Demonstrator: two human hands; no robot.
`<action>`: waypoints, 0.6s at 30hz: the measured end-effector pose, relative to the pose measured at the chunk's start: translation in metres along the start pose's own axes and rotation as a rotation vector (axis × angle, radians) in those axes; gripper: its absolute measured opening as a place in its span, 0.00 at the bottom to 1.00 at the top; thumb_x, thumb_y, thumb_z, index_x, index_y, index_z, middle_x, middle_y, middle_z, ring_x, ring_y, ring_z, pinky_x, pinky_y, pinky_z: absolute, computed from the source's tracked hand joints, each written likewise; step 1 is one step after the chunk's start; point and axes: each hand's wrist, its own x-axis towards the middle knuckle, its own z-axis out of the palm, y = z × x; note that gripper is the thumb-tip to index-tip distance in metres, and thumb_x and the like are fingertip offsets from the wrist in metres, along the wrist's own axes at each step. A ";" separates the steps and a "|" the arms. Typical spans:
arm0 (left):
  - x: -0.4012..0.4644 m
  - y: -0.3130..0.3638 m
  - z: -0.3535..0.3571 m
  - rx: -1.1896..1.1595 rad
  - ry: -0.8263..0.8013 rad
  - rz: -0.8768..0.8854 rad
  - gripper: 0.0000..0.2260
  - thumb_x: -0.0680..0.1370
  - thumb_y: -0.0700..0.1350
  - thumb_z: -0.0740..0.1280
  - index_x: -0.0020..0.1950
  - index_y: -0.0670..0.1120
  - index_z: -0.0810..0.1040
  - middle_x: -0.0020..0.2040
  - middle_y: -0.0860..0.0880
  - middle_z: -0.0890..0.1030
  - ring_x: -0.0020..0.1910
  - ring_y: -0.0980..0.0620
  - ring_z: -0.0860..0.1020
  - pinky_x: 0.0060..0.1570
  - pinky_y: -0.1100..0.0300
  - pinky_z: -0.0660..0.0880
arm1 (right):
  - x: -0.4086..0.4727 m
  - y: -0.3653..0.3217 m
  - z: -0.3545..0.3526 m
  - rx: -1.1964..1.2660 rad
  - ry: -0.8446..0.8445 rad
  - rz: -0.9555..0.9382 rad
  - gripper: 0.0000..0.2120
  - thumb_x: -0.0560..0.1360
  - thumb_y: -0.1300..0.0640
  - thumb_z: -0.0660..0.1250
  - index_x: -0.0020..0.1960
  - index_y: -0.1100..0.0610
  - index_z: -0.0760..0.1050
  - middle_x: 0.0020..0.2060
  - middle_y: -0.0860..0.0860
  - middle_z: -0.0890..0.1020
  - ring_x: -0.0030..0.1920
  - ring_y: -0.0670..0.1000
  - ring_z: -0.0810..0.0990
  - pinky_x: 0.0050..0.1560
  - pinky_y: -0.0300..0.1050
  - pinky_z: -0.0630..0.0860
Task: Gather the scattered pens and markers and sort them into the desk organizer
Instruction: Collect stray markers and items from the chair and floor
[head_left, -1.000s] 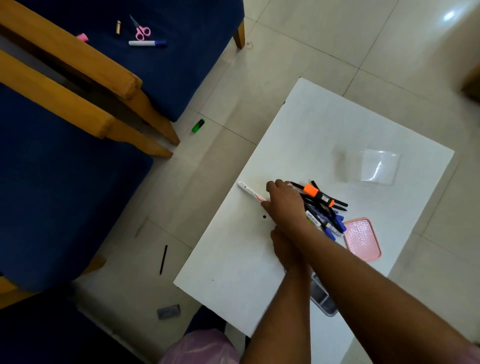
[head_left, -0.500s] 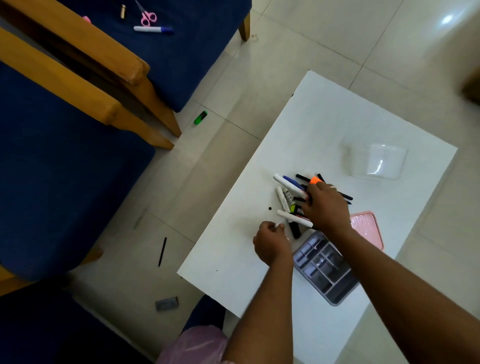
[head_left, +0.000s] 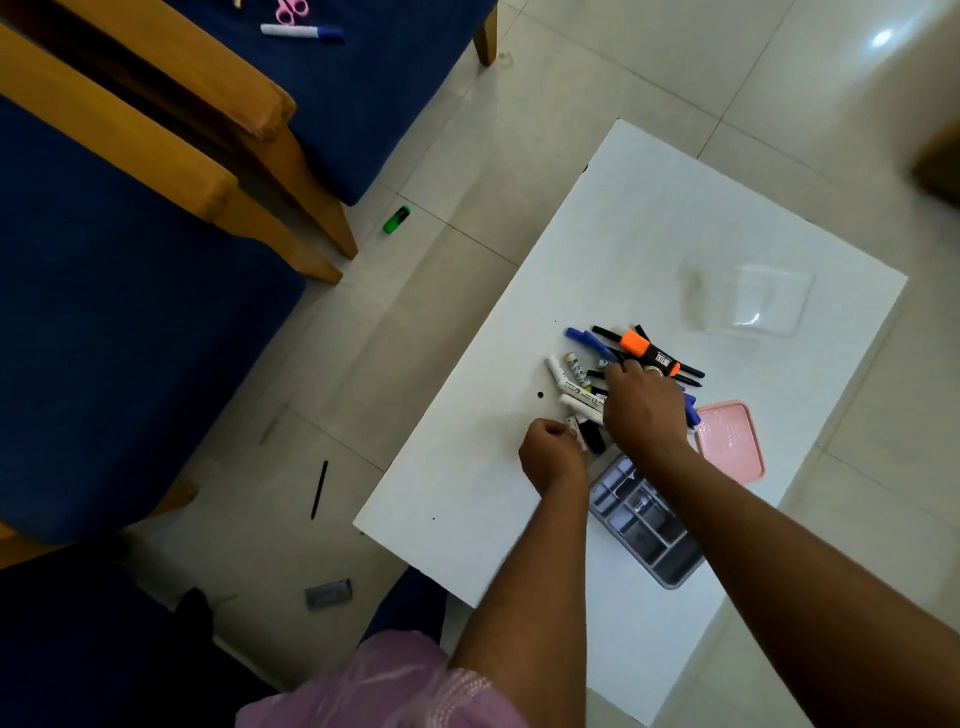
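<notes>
Two hands over one pen pile (head_left: 613, 374) mid-bench (head_left: 675, 218): left hand (head_left: 550, 457) grip pinched on a marker (head_left: 577, 434), right hand (head_left: 647, 410) grip curled into the pile; one organizer (head_left: 647, 525) sat at the near edge.

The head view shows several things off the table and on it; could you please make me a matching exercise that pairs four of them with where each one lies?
Things:
1. green highlighter
2. black pen
3. blue-capped marker
4. grey organizer

Places:
A. on the blue chair cushion
B. on the white table, under the right forearm
C. on the floor tiles near a wooden chair leg
D. on the floor, left of the table's near corner

Pairs: 1-C, 2-D, 3-A, 4-B
</notes>
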 end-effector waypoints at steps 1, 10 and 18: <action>-0.001 -0.002 -0.003 0.007 0.006 0.009 0.08 0.76 0.36 0.64 0.52 0.41 0.81 0.52 0.44 0.83 0.51 0.44 0.81 0.46 0.59 0.75 | -0.001 -0.007 -0.002 0.009 0.015 -0.031 0.14 0.74 0.63 0.60 0.60 0.60 0.72 0.53 0.57 0.79 0.53 0.59 0.78 0.49 0.50 0.72; 0.016 -0.033 -0.096 -0.343 0.257 -0.036 0.08 0.79 0.38 0.58 0.50 0.43 0.77 0.41 0.49 0.80 0.38 0.50 0.79 0.43 0.58 0.78 | -0.029 -0.126 -0.001 0.122 -0.013 -0.338 0.10 0.73 0.64 0.60 0.54 0.60 0.72 0.51 0.58 0.78 0.53 0.61 0.77 0.46 0.49 0.68; 0.074 -0.114 -0.227 -0.532 0.562 -0.140 0.15 0.82 0.47 0.56 0.46 0.41 0.77 0.38 0.43 0.82 0.35 0.43 0.80 0.42 0.53 0.78 | -0.059 -0.248 0.032 0.190 -0.193 -0.559 0.06 0.75 0.62 0.56 0.50 0.59 0.70 0.46 0.56 0.79 0.44 0.59 0.78 0.36 0.44 0.66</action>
